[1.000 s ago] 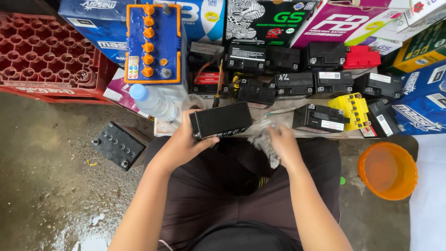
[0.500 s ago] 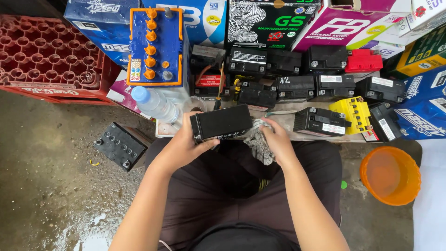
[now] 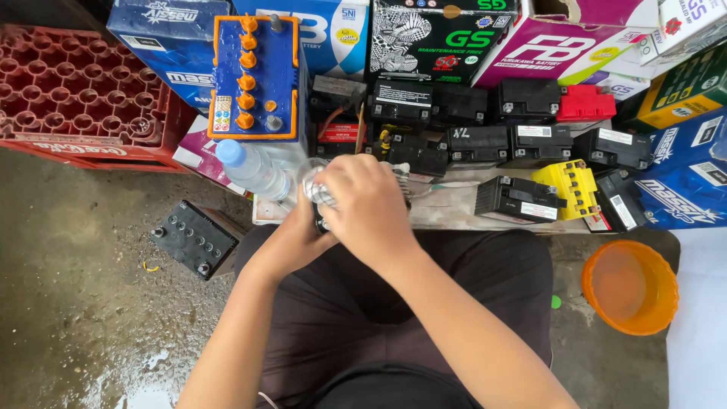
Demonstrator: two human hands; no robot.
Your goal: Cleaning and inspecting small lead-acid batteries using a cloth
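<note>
Wet concrete floor [image 3: 83,303] lies left of the seated person's lap, with boxed and loose batteries stacked beyond the hands. From the head view, the right hand [image 3: 371,208] is laid over a small black battery [image 3: 322,221], pressing a crumpled clear wrap [image 3: 318,185] onto it; the left hand [image 3: 291,242] cups the battery from below, fingers clamped on it. Its long axis is mostly hidden. Just beyond the left hand lies a plastic bottle [image 3: 254,170]; an orange bowl [image 3: 630,286] sits well right.
</note>
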